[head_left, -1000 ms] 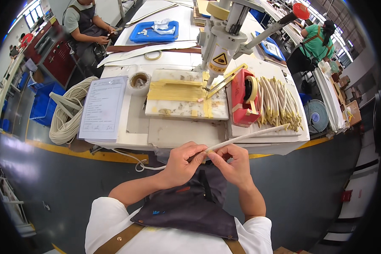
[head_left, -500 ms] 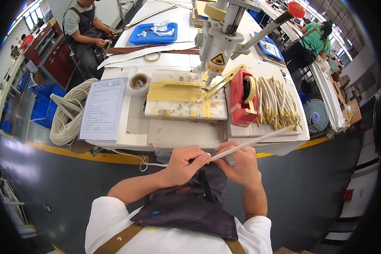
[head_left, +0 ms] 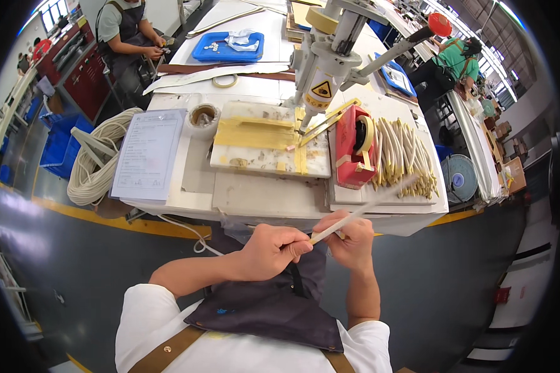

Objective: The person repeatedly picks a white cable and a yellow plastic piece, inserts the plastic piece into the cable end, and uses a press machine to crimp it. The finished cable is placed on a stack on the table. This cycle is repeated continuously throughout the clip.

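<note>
My left hand pinches the lower end of a short white cord, which slants up to the right; its far end is blurred. Close beside it, my right hand is closed, with the cord passing across its fingers. A small pale bit shows at those fingertips, too hidden to name. On the table to the right lies a row of similar white cords with yellowish ends. A red tape dispenser carrying a yellow tape roll stands beside them.
A press-like machine stands over a stone slab bearing yellow tape strips. Left are a printed sheet, a clear tape roll and coiled white cord. A blue tray lies behind; other people work farther off.
The cord's free end has swung slightly left and up, and blurs. Both hands stay close together at its lower end, slightly lower in view. The whole view has shifted a little.
</note>
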Action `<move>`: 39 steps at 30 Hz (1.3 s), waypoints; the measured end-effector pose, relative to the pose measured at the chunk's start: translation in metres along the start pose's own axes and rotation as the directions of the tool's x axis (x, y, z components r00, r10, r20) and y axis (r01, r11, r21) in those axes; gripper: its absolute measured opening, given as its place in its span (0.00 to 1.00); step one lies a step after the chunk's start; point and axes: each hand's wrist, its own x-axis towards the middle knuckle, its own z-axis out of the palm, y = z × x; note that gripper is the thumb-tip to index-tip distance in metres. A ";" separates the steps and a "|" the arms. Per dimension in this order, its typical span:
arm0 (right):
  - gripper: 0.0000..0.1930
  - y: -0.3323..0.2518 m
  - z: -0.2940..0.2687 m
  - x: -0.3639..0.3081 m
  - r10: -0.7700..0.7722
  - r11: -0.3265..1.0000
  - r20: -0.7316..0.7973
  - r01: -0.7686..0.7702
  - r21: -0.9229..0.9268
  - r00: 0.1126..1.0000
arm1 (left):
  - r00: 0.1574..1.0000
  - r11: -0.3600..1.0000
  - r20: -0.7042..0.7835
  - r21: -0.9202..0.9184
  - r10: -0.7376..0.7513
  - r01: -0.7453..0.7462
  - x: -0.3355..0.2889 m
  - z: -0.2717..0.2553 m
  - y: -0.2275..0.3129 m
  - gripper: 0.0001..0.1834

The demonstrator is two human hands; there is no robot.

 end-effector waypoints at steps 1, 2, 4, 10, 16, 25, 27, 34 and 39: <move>0.10 0.000 0.001 -0.001 0.039 0.997 0.011 -0.040 0.070 0.999 | 0.985 0.975 0.099 -0.160 -0.140 0.155 -0.001 -0.004 0.005 0.13; 0.12 0.003 0.003 -0.003 -0.019 0.996 0.005 0.018 0.092 1.000 | 0.942 0.902 0.219 -0.298 -0.255 0.314 -0.001 -0.008 0.007 0.14; 0.18 0.012 0.008 -0.006 -0.133 0.981 -0.006 0.133 0.142 0.991 | 0.834 0.688 0.442 -0.492 -0.331 0.534 0.003 -0.014 0.001 0.16; 0.38 0.007 0.025 -0.008 0.126 0.745 -0.053 -0.059 0.664 0.991 | 0.688 0.410 0.612 -0.553 -0.390 0.725 0.005 -0.012 -0.007 0.16; 0.26 0.021 0.023 -0.036 0.341 0.753 0.093 -0.331 0.569 0.936 | 0.978 0.921 0.051 0.329 0.204 -0.209 -0.008 0.000 -0.006 0.14; 0.19 0.003 0.031 -0.034 0.430 0.524 0.162 -0.392 0.756 0.888 | 0.864 0.509 0.098 0.773 0.494 -0.379 -0.010 -0.005 -0.019 0.19; 0.16 0.002 0.029 -0.032 0.449 0.590 0.158 -0.425 0.686 0.879 | 0.869 0.517 0.096 0.770 0.485 -0.374 -0.010 -0.008 -0.017 0.17; 0.07 0.011 0.015 -0.019 0.064 0.988 0.058 -0.071 0.135 0.996 | 0.991 0.987 0.049 0.111 -0.121 0.115 -0.005 -0.014 -0.008 0.12; 0.07 0.019 0.014 -0.015 -0.062 0.932 0.102 0.021 0.363 0.993 | 0.709 0.470 0.494 -0.532 -0.503 0.704 -0.004 -0.022 -0.011 0.16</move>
